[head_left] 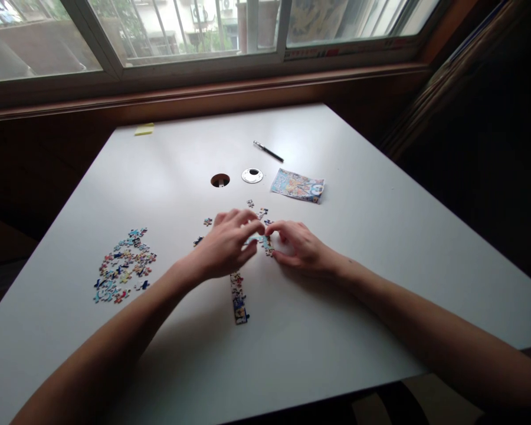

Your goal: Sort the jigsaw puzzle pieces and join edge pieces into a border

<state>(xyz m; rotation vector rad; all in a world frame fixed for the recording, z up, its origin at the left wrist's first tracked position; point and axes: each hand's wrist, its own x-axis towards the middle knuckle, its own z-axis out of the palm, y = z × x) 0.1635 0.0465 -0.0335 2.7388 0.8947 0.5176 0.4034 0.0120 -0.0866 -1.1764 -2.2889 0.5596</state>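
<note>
My left hand (230,239) hovers over the middle of the table, its fingers curved and apart, with nothing visible in them. Beneath it, partly covered, is a joined section of jigsaw puzzle; its strip (238,298) runs toward me. My right hand (298,245) rests at the right end of that section, thumb and index finger gripping the edge of some jigsaw pieces (268,243). Several loose pieces (264,211) lie just beyond my hands. One single piece (207,222) sits beyond my left wrist. Whether my left fingertips touch the puzzle is unclear.
A pile of loose jigsaw pieces (124,268) lies at the left. Farther back are a printed picture sheet (298,186), a black pen (269,151), a round metal cover (252,175) and a cable hole (220,180). A yellow note (144,129) marks the white table's (358,330) far-left corner.
</note>
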